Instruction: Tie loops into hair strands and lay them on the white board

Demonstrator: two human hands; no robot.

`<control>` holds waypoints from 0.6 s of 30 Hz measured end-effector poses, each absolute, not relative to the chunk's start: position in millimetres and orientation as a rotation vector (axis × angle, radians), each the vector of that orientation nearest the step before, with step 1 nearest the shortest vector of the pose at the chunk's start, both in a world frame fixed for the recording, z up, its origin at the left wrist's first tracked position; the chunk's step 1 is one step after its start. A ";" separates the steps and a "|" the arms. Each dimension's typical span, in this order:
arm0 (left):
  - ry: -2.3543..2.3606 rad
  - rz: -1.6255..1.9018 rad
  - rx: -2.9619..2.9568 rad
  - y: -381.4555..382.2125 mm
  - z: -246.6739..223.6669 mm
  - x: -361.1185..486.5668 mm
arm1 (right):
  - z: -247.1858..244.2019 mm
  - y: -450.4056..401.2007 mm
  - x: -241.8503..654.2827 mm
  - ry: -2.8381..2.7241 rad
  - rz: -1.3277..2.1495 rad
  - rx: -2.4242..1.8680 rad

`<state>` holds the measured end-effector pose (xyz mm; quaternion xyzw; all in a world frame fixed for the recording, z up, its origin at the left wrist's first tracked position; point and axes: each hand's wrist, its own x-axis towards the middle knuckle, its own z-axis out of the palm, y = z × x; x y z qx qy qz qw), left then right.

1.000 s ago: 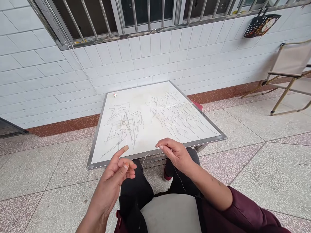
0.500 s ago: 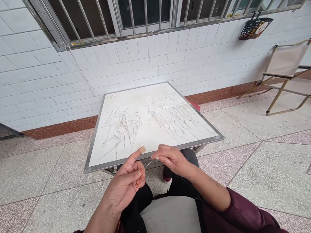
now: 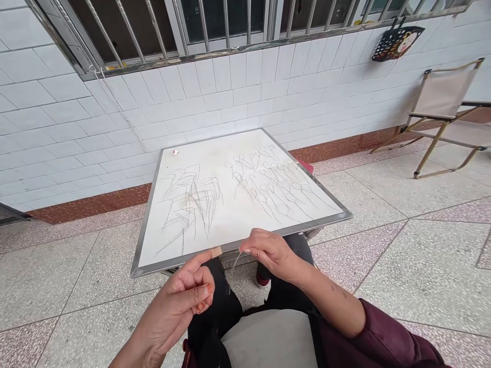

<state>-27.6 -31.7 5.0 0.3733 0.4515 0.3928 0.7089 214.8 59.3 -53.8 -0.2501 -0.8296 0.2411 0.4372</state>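
My right hand (image 3: 270,254) pinches the upper end of a thin wire (image 3: 235,263) between thumb and fingertips, in front of the table's near edge. The wire curves downward in the gap between my hands, its lower end hanging free. To the left, my left hand (image 3: 192,291) has its thumb closed over curled fingers, with nothing showing in them. Its index finger points out, with a tan wrap (image 3: 217,252) on the tip. Beyond my hands, bent thin wires (image 3: 207,202) lie on the left of the white tabletop (image 3: 226,230). Several looped wires (image 3: 284,209) lie on the right.
A small white and red object (image 3: 175,153) sits at the table's far left corner. Behind stands a tiled wall (image 3: 215,110) with a barred window (image 3: 226,25). A dotted bag (image 3: 397,43) hangs there, and a folding chair (image 3: 445,97) stands at right.
My left hand has moved left and down, away from the wire, which now bends loosely from my right hand. The right hand stays nearly in place. The view has shifted slightly.
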 end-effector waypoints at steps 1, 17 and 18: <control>1.029 0.896 0.842 -32.0 7.3 -34.7 | -53.6 61.1 216.1 -2.026 0.597 -0.674; 1.420 1.118 1.390 -8.8 10.3 19.9 | -45.0 42.0 194.1 -1.938 0.916 -0.785; 1.441 1.131 1.378 -8.2 9.6 19.4 | -45.0 41.4 195.3 -1.923 0.962 -0.803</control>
